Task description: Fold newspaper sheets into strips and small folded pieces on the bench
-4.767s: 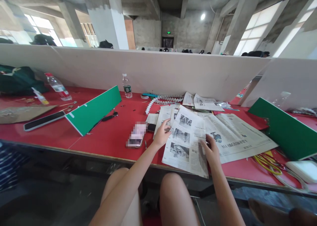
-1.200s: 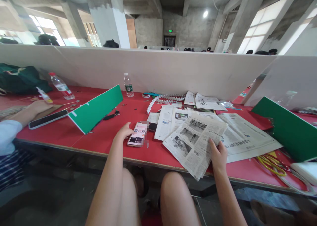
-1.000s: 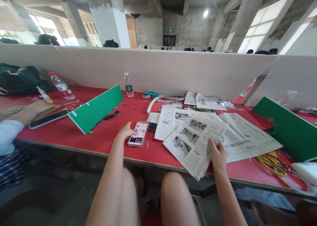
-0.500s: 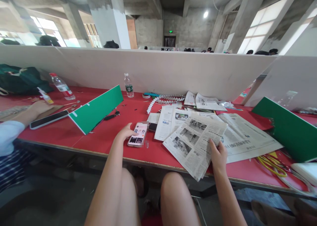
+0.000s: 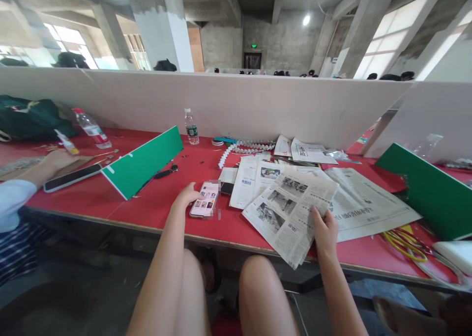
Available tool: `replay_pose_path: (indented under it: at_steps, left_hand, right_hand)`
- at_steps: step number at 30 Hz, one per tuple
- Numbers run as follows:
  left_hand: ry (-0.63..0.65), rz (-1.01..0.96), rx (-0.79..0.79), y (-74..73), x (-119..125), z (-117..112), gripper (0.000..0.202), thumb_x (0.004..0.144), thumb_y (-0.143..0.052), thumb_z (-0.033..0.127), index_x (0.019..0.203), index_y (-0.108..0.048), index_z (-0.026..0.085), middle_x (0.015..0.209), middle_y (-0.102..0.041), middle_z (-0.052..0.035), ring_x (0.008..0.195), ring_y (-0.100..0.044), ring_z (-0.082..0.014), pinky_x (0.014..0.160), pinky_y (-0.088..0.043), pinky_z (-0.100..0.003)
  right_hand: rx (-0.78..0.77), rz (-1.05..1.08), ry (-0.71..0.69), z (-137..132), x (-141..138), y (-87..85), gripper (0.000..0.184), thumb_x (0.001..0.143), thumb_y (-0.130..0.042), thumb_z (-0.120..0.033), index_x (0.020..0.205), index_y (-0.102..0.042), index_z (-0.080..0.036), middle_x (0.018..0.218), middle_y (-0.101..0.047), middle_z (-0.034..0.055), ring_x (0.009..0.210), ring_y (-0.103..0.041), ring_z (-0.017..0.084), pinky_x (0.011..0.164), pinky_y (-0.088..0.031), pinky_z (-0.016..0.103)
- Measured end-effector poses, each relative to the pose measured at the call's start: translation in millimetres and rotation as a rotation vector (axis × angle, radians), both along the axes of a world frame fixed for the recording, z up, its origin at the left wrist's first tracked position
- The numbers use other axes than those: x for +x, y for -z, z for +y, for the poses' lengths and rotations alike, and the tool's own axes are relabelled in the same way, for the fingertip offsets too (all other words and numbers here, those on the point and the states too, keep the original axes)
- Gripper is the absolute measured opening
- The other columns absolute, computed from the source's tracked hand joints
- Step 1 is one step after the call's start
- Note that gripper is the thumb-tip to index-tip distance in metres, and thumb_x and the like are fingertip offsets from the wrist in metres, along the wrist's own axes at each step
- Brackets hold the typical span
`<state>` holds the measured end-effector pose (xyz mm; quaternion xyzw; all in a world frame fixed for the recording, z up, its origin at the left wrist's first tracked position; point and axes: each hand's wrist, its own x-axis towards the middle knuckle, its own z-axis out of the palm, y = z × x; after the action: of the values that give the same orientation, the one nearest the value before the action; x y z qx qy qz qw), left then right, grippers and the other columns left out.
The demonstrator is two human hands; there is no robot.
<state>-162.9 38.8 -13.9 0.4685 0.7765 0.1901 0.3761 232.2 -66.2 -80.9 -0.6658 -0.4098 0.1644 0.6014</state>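
Your newspaper (image 5: 278, 213) is greyish off-white, turned askew, with three dark photos in a slanting row on its left half and small print on its right. Two corners show at its near end, so it is folded or doubled; you cannot tell which. That end juts past the front edge of the red table (image 5: 147, 203), and its far part overlaps other papers.

Your right hand (image 5: 325, 228) has the newspaper pinched at its right edge, thumb on top, most of the paper reaching out to the left of the grip. Your left hand (image 5: 188, 196) is loose and relaxed, gripping nothing, one digit laid over the left side of the phone (image 5: 205, 201). The phone lies on the table, left of the newspaper and well apart from your right hand; its screen is lit with small pictures, part of it blurred.

Count one phone, two green boards (image 5: 143, 163) and three bottles (image 5: 191, 127): one red-capped, two farther right. Two papers lie at the back (image 5: 309, 152), one large sheet (image 5: 376, 206) at right; those under the newspaper overlap too much to count. One co-worker's hand (image 5: 59, 160) is at far left.
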Motion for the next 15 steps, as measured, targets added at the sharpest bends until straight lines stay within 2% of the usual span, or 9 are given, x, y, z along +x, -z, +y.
replay_pose_path:
  at_steps: [4, 7, 10, 15]
  left_hand:
    - [-0.004, 0.030, -0.006, 2.0, 1.5, 4.3, 0.090, 0.071, -0.064, 0.021, 0.145, -0.015, 0.016, 0.135, -0.048, -0.0213, 0.098, -0.065, -0.0262, 0.060, -0.050, -0.026]
    - [-0.010, 0.054, 0.021, 8.2, 0.3, 11.2, 0.092, 0.069, -0.067, 0.027, 0.145, -0.017, 0.015, 0.137, -0.045, -0.0219, 0.097, -0.065, -0.0268, 0.062, -0.051, -0.027]
    - [-0.029, 0.071, 0.039, 16.5, -2.7, 19.1, 0.094, 0.067, -0.070, 0.033, 0.145, -0.019, 0.016, 0.134, -0.048, -0.0218, 0.096, -0.065, -0.0284, 0.065, -0.051, -0.030]
    - [-0.014, 0.142, 0.091, 23.8, -5.5, 26.9, 0.092, 0.066, -0.070, 0.039, 0.143, -0.025, 0.018, 0.132, -0.051, -0.0198, 0.105, -0.061, -0.0297, 0.070, -0.050, -0.030]
  right_hand:
    - [-0.004, -0.007, 0.007, 0.0, 0.1, -0.1, 0.038, 0.074, -0.057, -0.053, 0.078, -0.061, -0.016, 0.073, -0.062, 0.0040, 0.065, -0.051, 0.018, 0.058, -0.037, 0.028]
    - [-0.015, -0.001, 0.010, -0.2, 0.3, -0.6, 0.035, 0.075, -0.056, -0.051, 0.077, -0.060, -0.016, 0.074, -0.062, 0.0039, 0.064, -0.050, 0.017, 0.058, -0.037, 0.029]
    - [-0.007, 0.012, -0.004, 0.0, 0.6, 0.2, 0.035, 0.074, -0.057, -0.051, 0.077, -0.060, -0.016, 0.072, -0.061, 0.0041, 0.064, -0.051, 0.018, 0.058, -0.038, 0.029]
    - [0.021, -0.006, 0.004, 1.1, 1.2, 3.2, 0.037, 0.075, -0.056, -0.052, 0.079, -0.062, -0.015, 0.072, -0.063, 0.0046, 0.064, -0.051, 0.018, 0.057, -0.039, 0.028]
